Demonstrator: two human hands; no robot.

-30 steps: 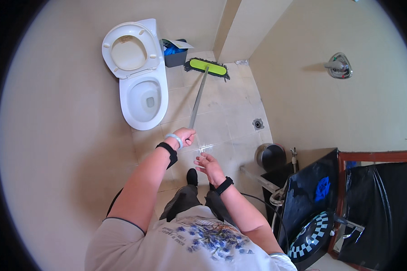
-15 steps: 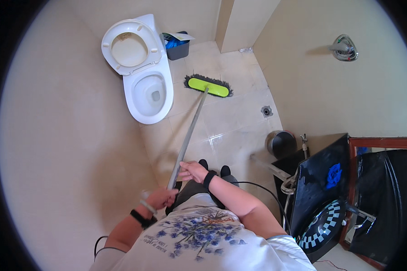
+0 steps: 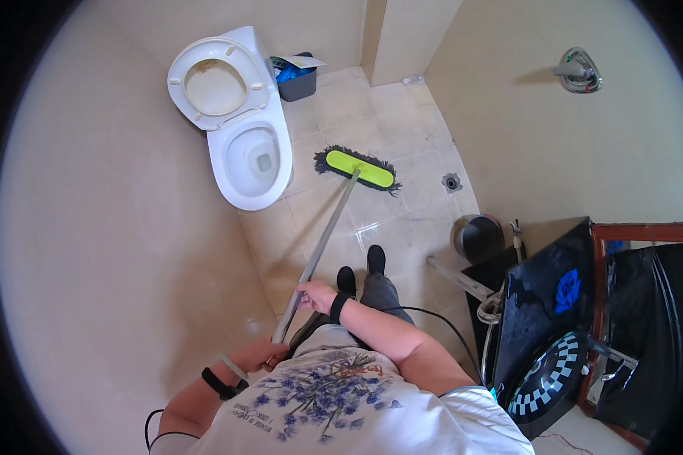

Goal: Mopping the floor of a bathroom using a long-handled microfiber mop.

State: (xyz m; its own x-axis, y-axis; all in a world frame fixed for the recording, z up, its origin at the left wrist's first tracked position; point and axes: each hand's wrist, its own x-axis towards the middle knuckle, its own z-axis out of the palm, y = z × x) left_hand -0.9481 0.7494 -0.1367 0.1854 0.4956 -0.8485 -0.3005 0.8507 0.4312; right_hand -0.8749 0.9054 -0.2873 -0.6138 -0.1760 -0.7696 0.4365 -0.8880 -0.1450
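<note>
A mop with a lime-green oval head (image 3: 360, 169) and dark shaggy fringe lies flat on the tiled floor, right of the toilet (image 3: 250, 163). Its long grey pole (image 3: 328, 231) slants back toward my body. My right hand (image 3: 317, 296) is closed round the pole in front of my waist. Lower down, close to my shirt, my left hand (image 3: 264, 355) is wrapped at the pole's near end; some of its fingers are hidden. The toilet's seat is raised, with water in the bowl.
A grey bin (image 3: 296, 85) with a blue liner stands beside the toilet. A floor drain (image 3: 451, 182) lies near the right wall, a bucket (image 3: 479, 238) nearer me. At right are a black counter (image 3: 535, 292) and a dark round basin (image 3: 548, 375). A black cable (image 3: 440, 318) runs beside my right arm.
The mop head has come nearer to me and slightly right, turning a little. Both hands have shifted slightly left with the pole, the left one lower. My feet show further forward.
</note>
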